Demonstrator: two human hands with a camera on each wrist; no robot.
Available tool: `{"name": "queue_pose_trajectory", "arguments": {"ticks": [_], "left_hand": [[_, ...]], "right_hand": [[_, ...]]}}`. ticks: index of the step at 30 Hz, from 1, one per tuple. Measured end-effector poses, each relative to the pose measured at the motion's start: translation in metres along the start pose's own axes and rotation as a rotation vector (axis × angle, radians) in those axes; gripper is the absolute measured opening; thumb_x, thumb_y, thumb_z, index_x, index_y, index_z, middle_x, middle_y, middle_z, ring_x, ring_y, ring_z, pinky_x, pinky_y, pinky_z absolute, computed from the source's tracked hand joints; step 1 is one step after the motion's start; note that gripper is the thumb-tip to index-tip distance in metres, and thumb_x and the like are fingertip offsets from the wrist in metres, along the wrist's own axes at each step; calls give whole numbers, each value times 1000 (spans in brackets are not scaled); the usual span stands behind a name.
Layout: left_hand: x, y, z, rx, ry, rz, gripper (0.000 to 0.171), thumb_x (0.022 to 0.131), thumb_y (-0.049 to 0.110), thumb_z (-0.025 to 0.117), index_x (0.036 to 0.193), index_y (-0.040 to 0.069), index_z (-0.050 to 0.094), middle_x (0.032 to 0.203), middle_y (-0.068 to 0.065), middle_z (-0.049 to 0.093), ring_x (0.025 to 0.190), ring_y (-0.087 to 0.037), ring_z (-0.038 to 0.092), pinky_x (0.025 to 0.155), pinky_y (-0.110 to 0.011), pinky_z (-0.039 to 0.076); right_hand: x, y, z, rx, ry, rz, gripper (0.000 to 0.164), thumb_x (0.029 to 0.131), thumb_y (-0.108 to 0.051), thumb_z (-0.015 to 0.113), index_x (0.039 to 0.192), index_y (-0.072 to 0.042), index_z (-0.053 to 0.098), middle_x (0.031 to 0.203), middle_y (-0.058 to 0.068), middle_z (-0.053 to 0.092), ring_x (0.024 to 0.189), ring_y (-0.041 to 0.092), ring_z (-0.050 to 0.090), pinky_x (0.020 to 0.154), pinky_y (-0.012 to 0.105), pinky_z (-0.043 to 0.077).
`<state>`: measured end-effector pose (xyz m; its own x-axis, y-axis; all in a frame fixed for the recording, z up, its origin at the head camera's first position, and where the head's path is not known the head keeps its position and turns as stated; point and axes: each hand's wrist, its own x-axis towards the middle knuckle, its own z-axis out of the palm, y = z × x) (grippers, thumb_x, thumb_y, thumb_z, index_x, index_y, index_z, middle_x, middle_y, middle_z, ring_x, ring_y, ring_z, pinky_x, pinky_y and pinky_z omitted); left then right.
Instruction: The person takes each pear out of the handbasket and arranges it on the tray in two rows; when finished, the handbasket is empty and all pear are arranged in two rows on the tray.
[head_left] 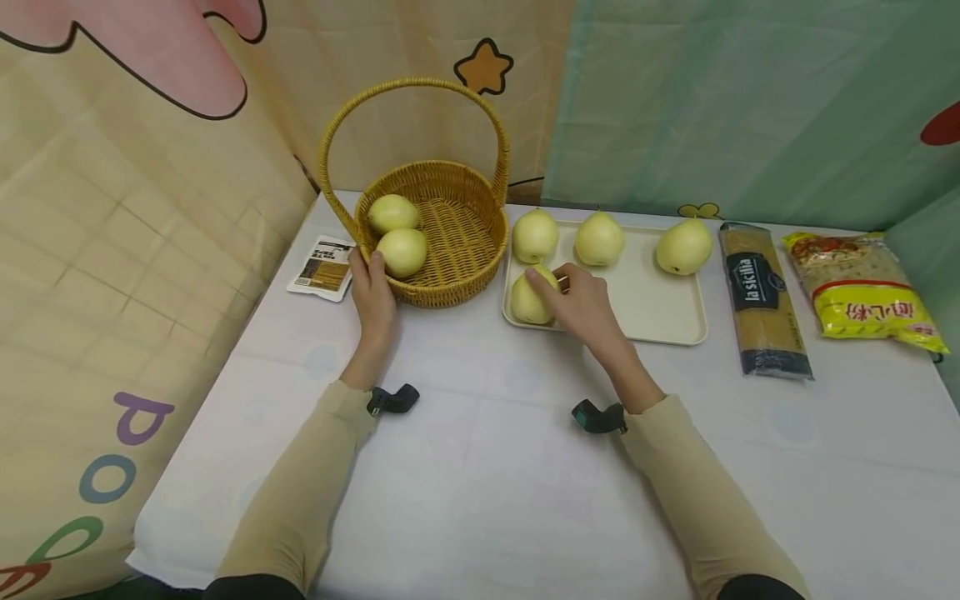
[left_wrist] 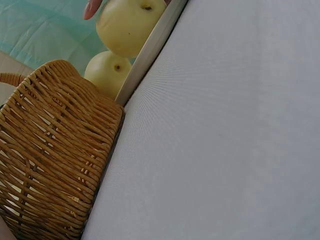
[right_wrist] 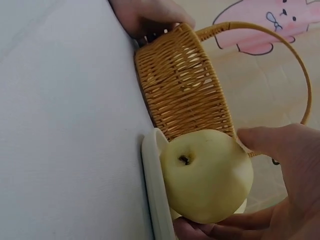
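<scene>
In the head view my right hand (head_left: 581, 308) grips a pale yellow-green pear (head_left: 529, 302) at the front left corner of a cream tray (head_left: 652, 317). The right wrist view shows thumb and fingers on opposite sides of this pear (right_wrist: 207, 175), which is at the tray's rim. My left hand (head_left: 372, 296) holds the left side of a woven basket (head_left: 457, 292) with a tall arched handle, the thumb at its rim. Inside the basket, on the left, lie two pears (head_left: 402, 252). Three other pears (head_left: 598, 239) sit along the tray's back part.
Left of the basket lies a small white and brown packet (head_left: 324, 268). A pack of dry pasta (head_left: 761, 300) and a yellow bag of noodles (head_left: 866, 287) lie right of the tray. Printed curtains (head_left: 720, 100) hang behind the white-covered table (head_left: 480, 483).
</scene>
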<state>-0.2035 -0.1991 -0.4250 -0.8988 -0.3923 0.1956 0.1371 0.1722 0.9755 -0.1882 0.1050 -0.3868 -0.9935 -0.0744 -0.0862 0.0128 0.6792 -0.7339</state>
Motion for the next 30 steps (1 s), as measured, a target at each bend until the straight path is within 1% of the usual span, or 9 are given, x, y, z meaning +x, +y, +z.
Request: {"name": "queue_pose_trajectory", "arguments": {"ticks": [4, 6, 8, 12, 14, 18, 23, 25, 30], "left_hand": [[-7, 18, -1, 0, -9, 1, 54, 112, 22, 37, 161, -1, 32, 163, -22, 42, 152, -28, 39, 127, -38, 30], [-9, 21, -2, 4, -12, 6, 53, 112, 20, 36, 161, -2, 32, 162, -23, 41, 152, -29, 39, 127, -38, 30], [-7, 18, -1, 2, -6, 4, 53, 112, 21, 37, 161, 0, 32, 163, -22, 41, 153, -28, 39, 127, -37, 30], [0, -1, 0, 2, 16, 9, 53, 113, 27, 38, 161, 6, 35, 163, -15, 44, 152, -22, 40, 127, -35, 30], [4, -9, 0, 9, 22, 13, 54, 112, 32, 39, 161, 9, 35, 162, -11, 45, 151, -18, 41, 126, -33, 30], [6, -14, 0, 28, 23, 23, 56, 111, 39, 39, 160, 11, 36, 161, -8, 47, 149, -15, 43, 124, -30, 32], [-8, 16, -1, 16, 4, 20, 53, 112, 25, 38, 159, 1, 35, 161, -20, 45, 150, -25, 42, 125, -38, 33], [-14, 28, -1, 8, -6, 17, 52, 112, 18, 38, 159, -4, 34, 160, -25, 44, 151, -31, 41, 126, -42, 32], [-15, 30, -1, 7, -3, 22, 51, 112, 17, 38, 158, -4, 34, 160, -26, 44, 150, -32, 41, 126, -43, 32]], "right_hand": [[0, -2, -6, -22, -49, 9, 81, 93, -63, 67, 140, 3, 58, 128, 24, 69, 119, 40, 65, 97, 54, 56], [1, -3, -6, -1, -70, 12, 81, 92, -61, 71, 141, 2, 57, 129, 24, 69, 120, 39, 65, 97, 53, 56], [1, -3, -3, 18, -86, 14, 81, 92, -61, 71, 142, 1, 57, 128, 23, 69, 120, 38, 65, 98, 52, 56], [2, -4, 1, 41, -108, 8, 80, 93, -62, 69, 142, 1, 57, 127, 22, 71, 120, 37, 66, 98, 51, 56], [2, -3, 0, 39, -102, 8, 78, 93, -62, 69, 141, -1, 58, 127, 21, 71, 120, 36, 66, 99, 51, 56], [3, -1, -5, 45, -114, 8, 76, 94, -64, 67, 138, -3, 60, 127, 19, 72, 118, 34, 68, 99, 50, 56], [2, 0, -14, 69, -109, -5, 77, 96, -67, 63, 140, -3, 59, 130, 20, 71, 105, 32, 75, 96, 49, 58], [1, 0, -16, 87, -87, -17, 77, 97, -66, 62, 140, -3, 59, 133, 21, 70, 108, 32, 74, 98, 50, 58], [0, -2, -16, 123, -25, -51, 73, 99, -65, 60, 139, -4, 61, 137, 19, 68, 128, 33, 65, 107, 53, 52]]}}
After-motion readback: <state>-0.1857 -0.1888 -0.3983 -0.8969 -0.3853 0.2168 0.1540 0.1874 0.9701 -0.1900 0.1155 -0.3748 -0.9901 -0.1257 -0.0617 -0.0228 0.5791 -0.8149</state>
